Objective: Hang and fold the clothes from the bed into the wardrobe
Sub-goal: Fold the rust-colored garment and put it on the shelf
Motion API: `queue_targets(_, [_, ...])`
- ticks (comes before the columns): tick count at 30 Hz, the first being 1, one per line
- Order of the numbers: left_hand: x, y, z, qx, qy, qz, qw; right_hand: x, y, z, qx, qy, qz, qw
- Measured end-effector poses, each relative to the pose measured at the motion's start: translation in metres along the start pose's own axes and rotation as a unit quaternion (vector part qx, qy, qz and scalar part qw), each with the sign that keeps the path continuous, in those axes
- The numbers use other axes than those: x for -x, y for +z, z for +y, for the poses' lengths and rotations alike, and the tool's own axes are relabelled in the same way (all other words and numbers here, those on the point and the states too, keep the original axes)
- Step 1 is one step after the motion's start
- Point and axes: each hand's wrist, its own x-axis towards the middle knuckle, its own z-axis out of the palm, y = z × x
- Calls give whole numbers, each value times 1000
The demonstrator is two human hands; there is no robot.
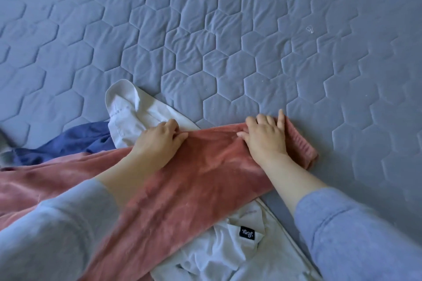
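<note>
A pink velvety garment (182, 185) lies across the near part of the bed, one sleeve stretched to the right and ending in a ribbed cuff (301, 146). My left hand (159, 141) pinches the sleeve's upper edge with curled fingers. Close to the cuff, my right hand (265, 137) lies on the sleeve with fingers spread, pressing it flat. Under the pink garment lies a white shirt (228, 251) with a black label; its sleeve (127, 109) sticks out beyond my left hand.
The bed has a grey-blue quilted cover (228, 41) with a hexagon pattern. A dark blue garment (75, 139) lies crumpled at the left, partly under the pink one. A small white speck (309, 29) sits on the cover at the far right.
</note>
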Motion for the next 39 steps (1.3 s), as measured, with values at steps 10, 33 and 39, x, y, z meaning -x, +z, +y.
queue_targets(10, [13, -3, -27, -26, 49, -14, 998, -1, -15, -6, 18, 63, 15, 998])
queue_targets(33, [52, -37, -134, -120, -89, 12, 989, 24, 14, -113, 9, -27, 4, 1000])
queue_targets(39, [60, -43, -59, -31, 62, 125, 990, 36, -3, -37, 16, 70, 45, 996])
